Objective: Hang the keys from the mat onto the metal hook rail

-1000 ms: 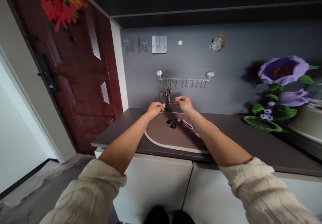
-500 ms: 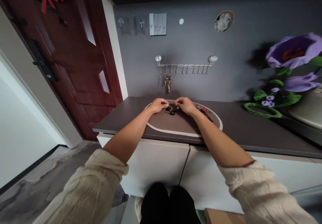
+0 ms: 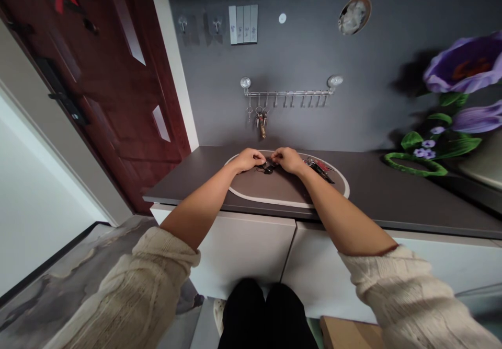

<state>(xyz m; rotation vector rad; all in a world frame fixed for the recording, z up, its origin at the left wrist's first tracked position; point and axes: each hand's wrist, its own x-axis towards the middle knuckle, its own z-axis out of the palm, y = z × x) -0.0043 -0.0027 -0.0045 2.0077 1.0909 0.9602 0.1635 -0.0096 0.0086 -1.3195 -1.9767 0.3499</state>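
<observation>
My left hand (image 3: 248, 159) and my right hand (image 3: 287, 160) meet over an oval brown mat (image 3: 274, 189) with a white rim on the dark counter. Both are curled, fingertips pinched on a dark bunch of keys (image 3: 267, 168) lying between them. More keys with a red tag (image 3: 319, 166) lie on the mat just right of my right wrist. On the grey wall above hangs a chrome hook rail (image 3: 289, 92), with a few keys (image 3: 259, 118) dangling from its left hooks.
A dark red door (image 3: 98, 88) stands to the left. The dark counter (image 3: 392, 202) tops white cabinets (image 3: 251, 255). Wall switches (image 3: 243, 23) sit above the rail. Purple flower decoration (image 3: 458, 93) fills the right. A brown box corner (image 3: 353, 333) shows below.
Both hands came down from near the hanging keys to the mat and closed on the dark key bunch. The view tilted downward.
</observation>
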